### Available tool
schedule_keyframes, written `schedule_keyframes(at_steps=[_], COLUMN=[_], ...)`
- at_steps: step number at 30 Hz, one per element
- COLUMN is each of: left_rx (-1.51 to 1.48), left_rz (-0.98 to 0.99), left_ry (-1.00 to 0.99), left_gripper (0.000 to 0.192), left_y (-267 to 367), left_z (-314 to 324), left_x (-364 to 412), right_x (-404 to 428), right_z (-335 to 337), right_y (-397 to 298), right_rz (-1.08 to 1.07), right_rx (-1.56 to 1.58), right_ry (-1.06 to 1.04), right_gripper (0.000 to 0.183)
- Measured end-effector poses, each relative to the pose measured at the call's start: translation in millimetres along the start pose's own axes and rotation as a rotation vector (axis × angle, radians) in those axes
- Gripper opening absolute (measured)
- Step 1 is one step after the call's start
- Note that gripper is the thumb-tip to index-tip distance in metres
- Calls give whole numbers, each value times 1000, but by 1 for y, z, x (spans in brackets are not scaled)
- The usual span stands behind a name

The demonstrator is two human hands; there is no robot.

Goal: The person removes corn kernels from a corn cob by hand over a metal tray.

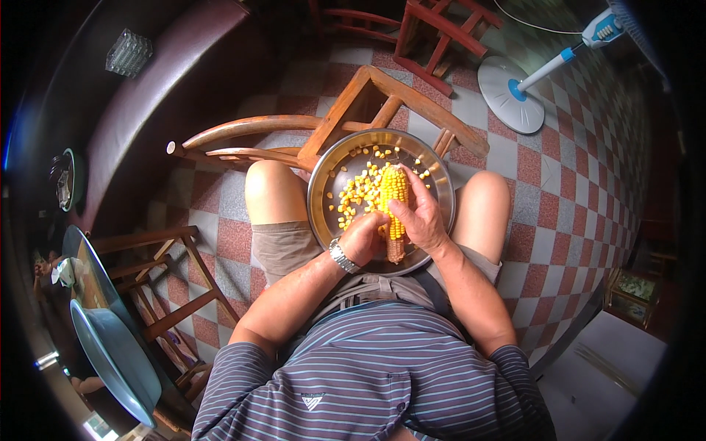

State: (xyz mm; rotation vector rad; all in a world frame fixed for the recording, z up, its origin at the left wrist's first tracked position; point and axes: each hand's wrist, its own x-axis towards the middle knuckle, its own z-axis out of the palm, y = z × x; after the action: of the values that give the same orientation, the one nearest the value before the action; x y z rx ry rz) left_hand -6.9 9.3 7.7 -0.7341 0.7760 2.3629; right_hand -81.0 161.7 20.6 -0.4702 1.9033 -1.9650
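An ear of corn (395, 190) stands lengthwise between my hands; its lower end is bare cob, and yellow kernels cover the rest. My right hand (424, 220) grips it from the right, the thumb lying across the kernels. My left hand (361, 237), with a metal-band watch on the wrist, touches the ear's lower left side; its fingers are partly hidden behind the cob. Beneath both hands a round stainless steel basin (318, 206) rests at my lap between the knees. Loose corn kernels (358, 190) lie scattered in it, mostly left of the ear.
A wooden chair (342, 116) stands just beyond the basin. Farther off are a red wooden stool (424, 74) and a standing fan's base (510, 93). At left are a wooden frame (182, 308), a blue plastic basin (118, 358) and a glass-topped table (94, 264).
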Motion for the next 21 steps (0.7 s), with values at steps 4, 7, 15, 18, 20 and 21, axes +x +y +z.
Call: schedule_keyframes(at_steps=[4, 7, 15, 18, 20, 21], left_rx=[-48, -42, 11, 20, 23, 14], left_rz=[29, 15, 43, 30, 20, 20], left_ry=[-20, -104, -87, -70, -71, -76], left_gripper=[43, 42, 59, 61, 62, 60], left_y=[-8, -9, -4, -4, -5, -5], left_z=[-11, -20, -5, -6, -8, -8], left_x=[11, 16, 2, 4, 7, 7], right_x=[1, 0, 2, 2, 2, 2], right_z=[3, 3, 2, 2, 2, 2], right_y=[-2, -2, 2, 2, 1, 0], right_rz=[-12, -12, 19, 17, 15, 14], right_rx=[76, 54, 156, 148, 141, 135], right_ry=[11, 10, 19, 20, 18, 17], right_gripper=[70, 70, 70, 70, 70, 70])
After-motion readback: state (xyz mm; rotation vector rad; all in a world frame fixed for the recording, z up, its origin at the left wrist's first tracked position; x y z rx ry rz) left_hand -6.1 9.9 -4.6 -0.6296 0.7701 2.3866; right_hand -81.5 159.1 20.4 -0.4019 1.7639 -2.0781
